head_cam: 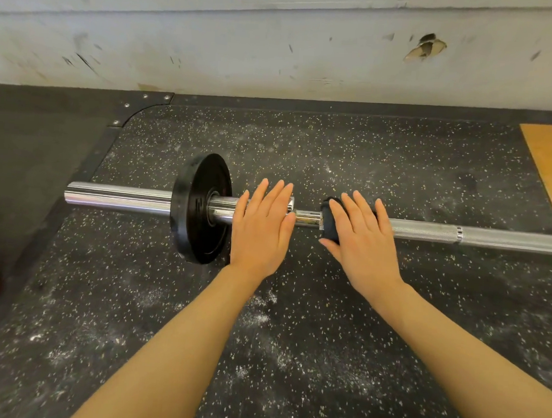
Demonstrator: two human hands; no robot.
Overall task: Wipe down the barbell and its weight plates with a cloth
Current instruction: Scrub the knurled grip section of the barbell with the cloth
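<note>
While the barbell (427, 231) lies flat on the speckled rubber floor (293, 337), its long axis runs from 9 o'clock to 3 o'clock across the view, square to both forearms, which enter from 6 o'clock. One black weight plate (193, 211) stands upright on the sleeve at the 9 o'clock end, with bare chrome sleeve beyond it.

The left hand (261, 227) rests flat on the sleeve just beside the plate's inner face, fingers straight and together, pointing to 12 o'clock; it holds nothing. The right hand (362, 242) presses a dark cloth (330, 223) onto the shaft just at 3 o'clock of the collar. Its fingers lie fairly straight over the cloth and its thumb sits beneath the cloth's near edge. Whether the cloth wraps fully round the bar cannot be told.

Judgement: the cloth sits at the inner end of the shaft, so the long knurled run toward 3 o'clock is the natural path for a stroke along the axis. The plate lies at 9 o'clock of both hands, nearer the left, which carries no cloth; the right hand would have to cross past the collar to reach it. The left hand appears placed to steady the bar against rolling

A scuffed wall (276, 49) runs along 12 o'clock
</note>
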